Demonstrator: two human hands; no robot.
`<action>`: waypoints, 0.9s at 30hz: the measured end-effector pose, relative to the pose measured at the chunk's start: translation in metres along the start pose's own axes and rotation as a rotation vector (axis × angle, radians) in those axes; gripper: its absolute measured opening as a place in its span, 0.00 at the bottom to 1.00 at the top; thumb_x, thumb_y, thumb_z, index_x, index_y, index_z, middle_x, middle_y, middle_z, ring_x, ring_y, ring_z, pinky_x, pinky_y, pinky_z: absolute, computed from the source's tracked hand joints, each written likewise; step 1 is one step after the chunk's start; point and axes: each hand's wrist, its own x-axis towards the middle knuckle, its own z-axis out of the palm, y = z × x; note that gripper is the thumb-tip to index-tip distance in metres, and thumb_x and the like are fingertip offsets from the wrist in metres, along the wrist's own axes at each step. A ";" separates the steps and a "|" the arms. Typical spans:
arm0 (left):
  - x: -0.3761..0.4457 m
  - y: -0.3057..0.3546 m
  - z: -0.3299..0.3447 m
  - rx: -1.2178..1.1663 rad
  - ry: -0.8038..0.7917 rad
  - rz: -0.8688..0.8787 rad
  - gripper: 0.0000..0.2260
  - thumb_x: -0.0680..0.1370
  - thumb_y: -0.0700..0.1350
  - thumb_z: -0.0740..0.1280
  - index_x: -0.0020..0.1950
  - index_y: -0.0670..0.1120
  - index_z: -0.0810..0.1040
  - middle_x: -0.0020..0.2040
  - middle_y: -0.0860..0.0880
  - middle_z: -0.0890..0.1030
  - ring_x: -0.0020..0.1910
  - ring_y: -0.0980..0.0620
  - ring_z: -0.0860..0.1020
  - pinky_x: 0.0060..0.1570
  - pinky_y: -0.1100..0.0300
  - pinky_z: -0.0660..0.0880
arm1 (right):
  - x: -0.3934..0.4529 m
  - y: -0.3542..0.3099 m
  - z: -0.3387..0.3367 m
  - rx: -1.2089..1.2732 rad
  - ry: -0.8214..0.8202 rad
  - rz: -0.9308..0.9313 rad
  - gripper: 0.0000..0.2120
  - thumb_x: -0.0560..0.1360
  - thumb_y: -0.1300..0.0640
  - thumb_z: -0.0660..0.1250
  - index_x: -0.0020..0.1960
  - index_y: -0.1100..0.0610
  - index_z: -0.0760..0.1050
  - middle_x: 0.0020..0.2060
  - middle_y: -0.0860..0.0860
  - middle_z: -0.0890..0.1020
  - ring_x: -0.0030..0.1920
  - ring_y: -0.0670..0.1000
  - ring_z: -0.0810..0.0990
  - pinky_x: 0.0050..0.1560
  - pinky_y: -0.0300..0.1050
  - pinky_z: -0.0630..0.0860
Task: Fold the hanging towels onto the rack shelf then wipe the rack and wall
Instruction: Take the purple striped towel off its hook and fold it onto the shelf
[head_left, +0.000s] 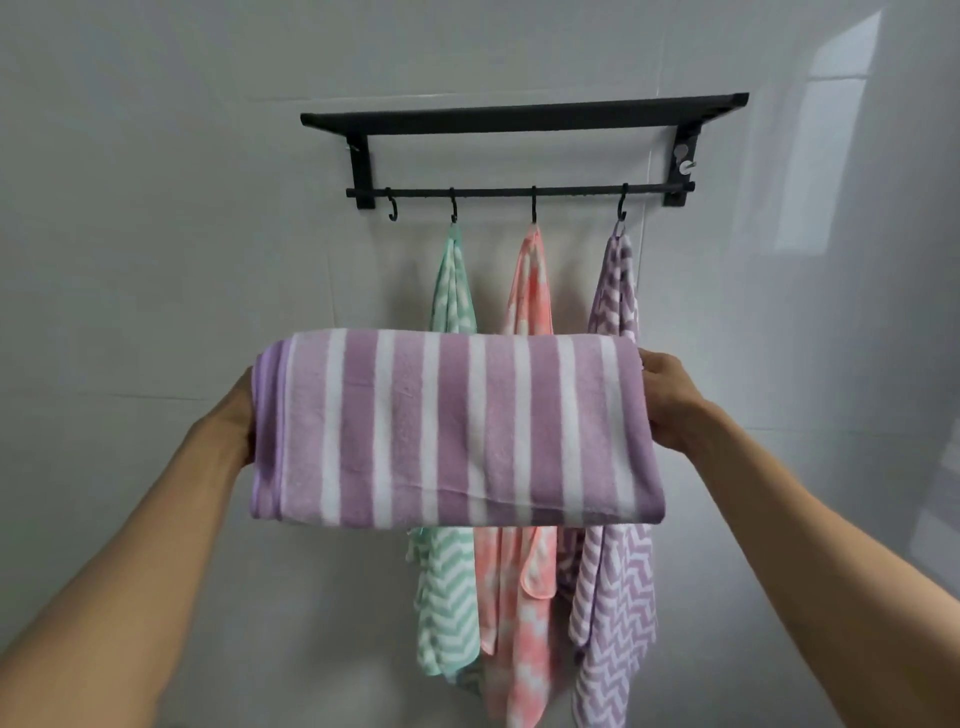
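Left hand (240, 415) and right hand (667, 402) grip the folded striped towel (452, 426); three hanging towels (530, 291) behind.

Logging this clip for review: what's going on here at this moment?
A person holds a folded striped towel up in front of a black wall rack, left hand gripping one end and right hand the other. It is not yet on the shelf. Behind it, three towels hang from hooks on the rail: green, pink and purple. The leftmost hook is bare.
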 end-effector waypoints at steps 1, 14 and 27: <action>-0.003 -0.005 0.001 0.036 -0.015 -0.004 0.14 0.85 0.42 0.57 0.41 0.42 0.74 0.32 0.42 0.77 0.33 0.44 0.75 0.37 0.55 0.70 | -0.002 0.001 0.000 -0.031 -0.006 0.036 0.05 0.79 0.70 0.65 0.50 0.67 0.80 0.37 0.56 0.80 0.28 0.48 0.79 0.25 0.35 0.74; 0.007 -0.079 -0.012 0.131 -0.021 -0.212 0.12 0.87 0.45 0.54 0.59 0.45 0.77 0.49 0.46 0.76 0.38 0.54 0.71 0.33 0.67 0.71 | -0.006 0.110 0.026 0.249 -0.011 0.633 0.19 0.73 0.43 0.60 0.53 0.55 0.80 0.42 0.54 0.79 0.45 0.56 0.77 0.57 0.47 0.74; 0.024 -0.205 -0.082 -0.099 -0.109 -0.717 0.36 0.77 0.68 0.60 0.64 0.37 0.80 0.60 0.33 0.81 0.56 0.37 0.81 0.64 0.42 0.73 | -0.054 0.169 0.102 -0.035 -0.202 0.829 0.24 0.74 0.59 0.76 0.65 0.69 0.73 0.55 0.64 0.84 0.53 0.65 0.84 0.54 0.62 0.81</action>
